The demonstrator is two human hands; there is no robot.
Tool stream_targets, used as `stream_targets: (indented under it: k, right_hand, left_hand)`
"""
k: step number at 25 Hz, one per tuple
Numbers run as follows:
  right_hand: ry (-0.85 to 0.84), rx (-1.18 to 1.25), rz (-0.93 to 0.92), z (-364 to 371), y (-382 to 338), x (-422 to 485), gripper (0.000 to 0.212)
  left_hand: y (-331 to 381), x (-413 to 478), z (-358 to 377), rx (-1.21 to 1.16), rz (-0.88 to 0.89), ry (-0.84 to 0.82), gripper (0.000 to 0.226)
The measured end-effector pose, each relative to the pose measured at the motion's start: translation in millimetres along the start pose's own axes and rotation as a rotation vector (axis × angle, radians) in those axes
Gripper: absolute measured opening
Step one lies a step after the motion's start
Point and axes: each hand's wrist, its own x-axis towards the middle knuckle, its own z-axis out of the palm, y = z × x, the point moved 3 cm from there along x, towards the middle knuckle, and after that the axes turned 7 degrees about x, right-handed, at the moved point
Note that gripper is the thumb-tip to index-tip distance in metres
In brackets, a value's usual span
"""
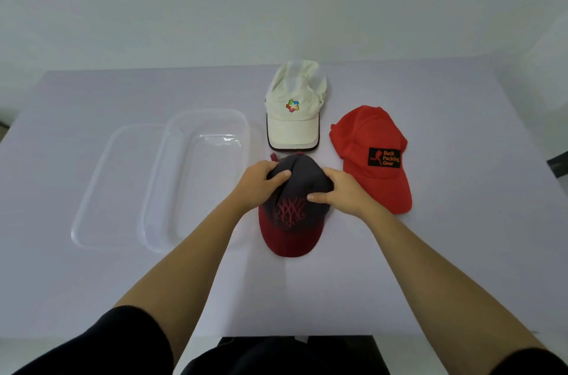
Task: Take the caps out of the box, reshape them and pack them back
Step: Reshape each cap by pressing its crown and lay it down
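Item: dark cap with maroon brim (pixel 292 211), on bench (pixel 461 251) beside clear box (pixel 196 178) | Handling: light, soft crown, seemingly stiffer brim | Hold: crown sides | left hand (pixel 261 182), right hand (pixel 341 190) clamped on crown.

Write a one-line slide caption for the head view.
The left hand and right hand grip the dark cap beside a white cap, a red cap, the clear box and lid.

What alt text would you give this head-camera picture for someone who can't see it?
A person's left hand and right hand grip the crown of a dark cap with a red brim on a table. A white cap lies beyond it, a red cap to its right, a clear box and lid to its left.
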Motion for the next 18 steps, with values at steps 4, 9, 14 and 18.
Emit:
stream_targets:
  k: [4, 9, 14, 18]
  right_hand:
    - [0.038, -0.039, -0.030, -3.9, -9.8, -1.6, 0.045]
    - [0.285, -0.086, -0.031, 2.1, 12.3, -13.0, 0.069]
    - [0.168, 0.122, 0.065, 46.9, 48.9, -48.5, 0.069]
    - [0.177, 0.280, 0.104, 54.6, 49.0, -47.9, 0.072]
  left_hand:
    - [2.7, 0.2, -5.9, -0.030, 0.030, 0.011, 0.020]
    - [6.0, -26.7, 18.5, -0.083, -0.092, 0.266, 0.057]
    - [-25.1, -77.5, 90.6, -0.091, -0.077, 0.153, 0.072]
    - [-40.0, -74.1, 98.6, -0.044, -0.062, -0.050, 0.096]
